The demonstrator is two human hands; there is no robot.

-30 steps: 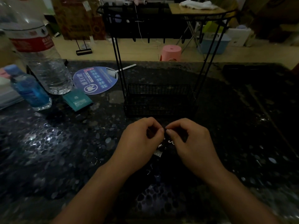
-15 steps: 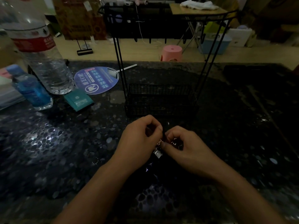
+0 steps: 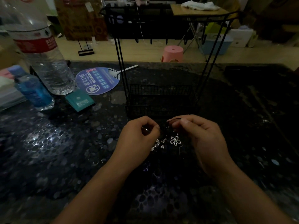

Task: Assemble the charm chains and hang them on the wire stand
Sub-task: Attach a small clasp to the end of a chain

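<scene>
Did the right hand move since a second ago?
Yes. The right hand has drifted right, away from the left hand, judged against the wire stand. The flower charm now shows in the gap between them.

Both hands (image 3: 139, 135) (image 3: 200, 136) pinch charm chain (image 3: 175, 140)

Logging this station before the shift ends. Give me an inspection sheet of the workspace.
Surface: dark pebble-patterned table, glare patches.
Job's things: black wire stand upright behind the hands; silver flower charm and small charms hanging between the hands; nothing seen on the stand's hooks.
Clutter: large water bottle, small blue bottle, round fan, teal packet.
Grips: left hand and right hand, fingers curled, pinching chain parts.
Cables: white cord hanging behind.
Surroundings: pink stool, blue bin.
</scene>
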